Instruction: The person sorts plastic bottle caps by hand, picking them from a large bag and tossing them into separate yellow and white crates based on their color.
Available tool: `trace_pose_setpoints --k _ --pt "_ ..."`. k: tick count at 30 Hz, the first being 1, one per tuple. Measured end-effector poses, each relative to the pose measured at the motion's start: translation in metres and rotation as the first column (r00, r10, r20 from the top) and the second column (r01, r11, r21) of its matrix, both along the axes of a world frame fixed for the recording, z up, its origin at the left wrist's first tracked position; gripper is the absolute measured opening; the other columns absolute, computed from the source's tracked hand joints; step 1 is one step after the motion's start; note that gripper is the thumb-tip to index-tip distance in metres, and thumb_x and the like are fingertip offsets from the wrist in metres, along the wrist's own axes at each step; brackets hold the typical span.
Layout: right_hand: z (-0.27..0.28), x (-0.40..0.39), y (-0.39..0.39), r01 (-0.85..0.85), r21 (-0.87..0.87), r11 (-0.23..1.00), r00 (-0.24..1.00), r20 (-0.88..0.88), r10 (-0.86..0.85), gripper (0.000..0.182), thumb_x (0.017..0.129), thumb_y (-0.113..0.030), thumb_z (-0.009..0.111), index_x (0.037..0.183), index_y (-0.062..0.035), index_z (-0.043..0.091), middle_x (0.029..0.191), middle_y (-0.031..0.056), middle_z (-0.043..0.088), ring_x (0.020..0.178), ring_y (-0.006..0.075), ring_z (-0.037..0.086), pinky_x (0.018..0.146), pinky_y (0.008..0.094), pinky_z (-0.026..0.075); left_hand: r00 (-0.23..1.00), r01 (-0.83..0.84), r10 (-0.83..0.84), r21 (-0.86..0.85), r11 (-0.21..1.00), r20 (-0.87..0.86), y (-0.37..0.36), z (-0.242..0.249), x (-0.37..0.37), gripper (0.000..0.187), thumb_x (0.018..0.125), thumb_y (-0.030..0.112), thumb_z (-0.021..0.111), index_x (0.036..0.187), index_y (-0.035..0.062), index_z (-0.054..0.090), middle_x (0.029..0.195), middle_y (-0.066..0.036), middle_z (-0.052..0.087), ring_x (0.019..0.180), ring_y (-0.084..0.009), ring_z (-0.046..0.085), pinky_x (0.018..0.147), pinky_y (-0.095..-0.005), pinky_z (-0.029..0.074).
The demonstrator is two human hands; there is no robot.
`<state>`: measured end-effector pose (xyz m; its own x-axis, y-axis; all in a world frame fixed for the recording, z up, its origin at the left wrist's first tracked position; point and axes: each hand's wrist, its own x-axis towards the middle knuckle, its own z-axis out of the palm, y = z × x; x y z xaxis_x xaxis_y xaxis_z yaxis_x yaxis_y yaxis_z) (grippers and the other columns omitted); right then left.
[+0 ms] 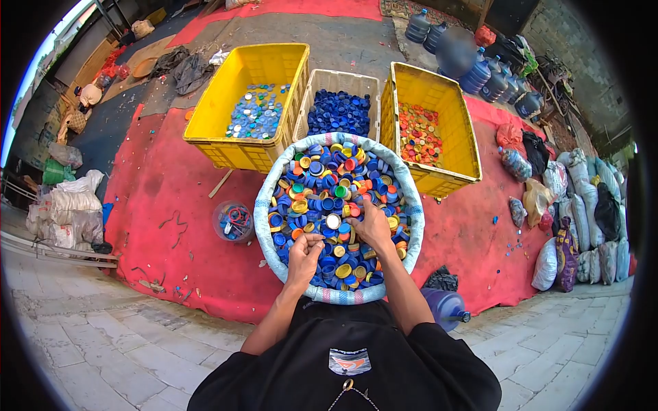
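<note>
Over a round cloth-rimmed basket (263,212) full of mixed bottle caps (340,190), the left hand (306,257) has its fingers pinched nearly together, though whether they grip anything I cannot tell. Beside it, the right hand (371,225) reaches into the caps with fingers partly spread, its hold unclear. Beyond the basket, a white crate (373,85) of blue caps (338,112) sits between two yellow crates (240,151) (445,179).

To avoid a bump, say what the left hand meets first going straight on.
Probably blue plastic caps just past the left hand's fingertips, then the round white cap; height above them is unclear.
</note>
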<state>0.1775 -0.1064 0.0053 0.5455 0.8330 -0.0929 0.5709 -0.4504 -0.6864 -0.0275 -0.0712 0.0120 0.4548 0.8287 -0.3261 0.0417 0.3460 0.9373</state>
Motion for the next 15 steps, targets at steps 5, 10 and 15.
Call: trace_pose_setpoints --k 5,10,15 --pt "-0.007 -0.002 0.001 0.024 0.018 1.000 0.999 0.044 -0.025 0.046 0.073 -0.018 0.075 0.113 0.0005 0.061 0.102 0.0248 0.067 0.093 0.0416 0.065 0.081 0.0483 0.051 1.000 0.012 -0.012 0.002 1.000 -0.020 -0.003 -0.004 0.003 0.014 0.091 0.007 0.060 0.104 0.0013 0.060 0.088 -0.001 0.062 0.066 -0.0027 0.048 0.058 -0.0190 0.039" --pt "-0.012 -0.004 0.002 -0.010 0.080 0.997 0.989 0.149 -0.002 0.040 0.074 -0.017 0.072 0.109 0.0008 0.061 0.100 0.0225 0.066 0.090 0.0425 0.063 0.079 0.0497 0.051 0.999 0.032 -0.032 0.033 0.999 -0.014 -0.006 -0.006 0.007 0.014 0.090 0.008 0.060 0.104 0.0020 0.060 0.088 -0.001 0.061 0.063 -0.0015 0.045 0.053 -0.0184 0.036" --pt "-0.018 -0.004 0.003 -0.008 0.068 0.998 0.978 0.208 -0.007 0.033 0.076 -0.016 0.068 0.103 0.0008 0.061 0.091 0.0246 0.066 0.083 0.0423 0.064 0.075 0.0499 0.052 0.999 0.037 -0.037 0.039 0.999 -0.009 -0.006 -0.004 0.009 0.014 0.091 0.009 0.060 0.104 0.0026 0.060 0.087 0.000 0.061 0.063 -0.0016 0.045 0.053 -0.0183 0.035"
